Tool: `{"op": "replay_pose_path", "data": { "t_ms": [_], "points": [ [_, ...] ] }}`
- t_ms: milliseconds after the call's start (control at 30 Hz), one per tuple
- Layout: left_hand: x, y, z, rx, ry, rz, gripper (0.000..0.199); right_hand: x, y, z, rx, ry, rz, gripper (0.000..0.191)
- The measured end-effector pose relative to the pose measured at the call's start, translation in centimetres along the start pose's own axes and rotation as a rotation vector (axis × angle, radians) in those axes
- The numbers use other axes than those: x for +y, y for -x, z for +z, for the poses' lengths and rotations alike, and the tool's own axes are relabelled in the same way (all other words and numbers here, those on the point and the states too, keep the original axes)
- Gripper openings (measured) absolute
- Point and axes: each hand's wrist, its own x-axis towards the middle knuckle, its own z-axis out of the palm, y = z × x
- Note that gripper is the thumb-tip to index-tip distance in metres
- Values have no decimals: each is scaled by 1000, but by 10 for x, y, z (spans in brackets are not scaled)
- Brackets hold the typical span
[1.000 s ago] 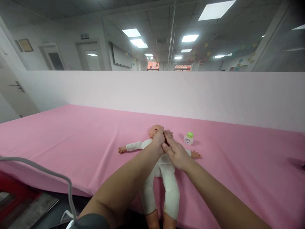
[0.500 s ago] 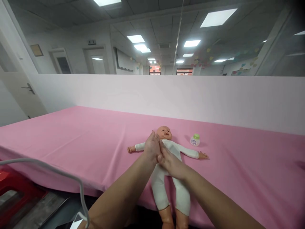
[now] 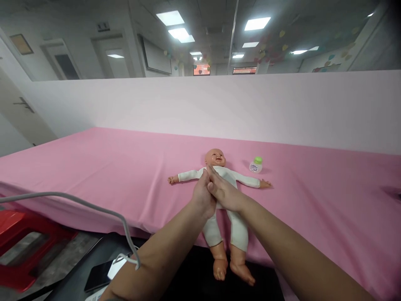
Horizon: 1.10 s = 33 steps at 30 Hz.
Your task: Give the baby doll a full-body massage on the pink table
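Fingers (image 3: 214, 173) of your right hand (image 3: 226, 193) lie straight, side by side, against your left hand (image 3: 203, 194) — whose own are mostly hidden — over the doll (image 3: 229, 173), face-up on the table (image 3: 119, 167), probably for front access.

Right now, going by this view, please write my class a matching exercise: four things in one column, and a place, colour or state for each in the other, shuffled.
Things
1. Doll
2. Bottle
3. Stool
4. Left hand

Descriptions
A. Red, at the picture's left edge
B. Touching the right hand
C. Lying on its back
D. Upright, with a green top

Right pairs: 1-C, 2-D, 3-A, 4-B
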Motion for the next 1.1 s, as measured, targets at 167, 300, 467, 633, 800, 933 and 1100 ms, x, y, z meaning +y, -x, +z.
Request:
{"op": "replay_pose_path", "data": {
  "t_ms": [167,300,467,633,800,933,1100],
  "points": [
    [8,18,-54,-116,-320,235,47,13,49,-10,-73,204,22,85],
    [16,43,-83,-452,-811,392,57,13,90,-27,-167,256,-66,66],
    [21,46,-97,-744,-1144,490,59,19,114,-44,-255,257,-151,59],
    [21,15,-106,-891,-1479,623,82,32,110,-44,-280,259,-219,64],
    [14,-13,-102,-848,-1567,708,84,42,90,-42,-280,260,-225,66],
    [7,-18,-104,-825,-1573,723,83,45,81,-42,-286,255,-218,69],
    [7,-18,-111,-798,-1556,730,82,50,72,-43,-317,291,-241,76]
  ]
}}
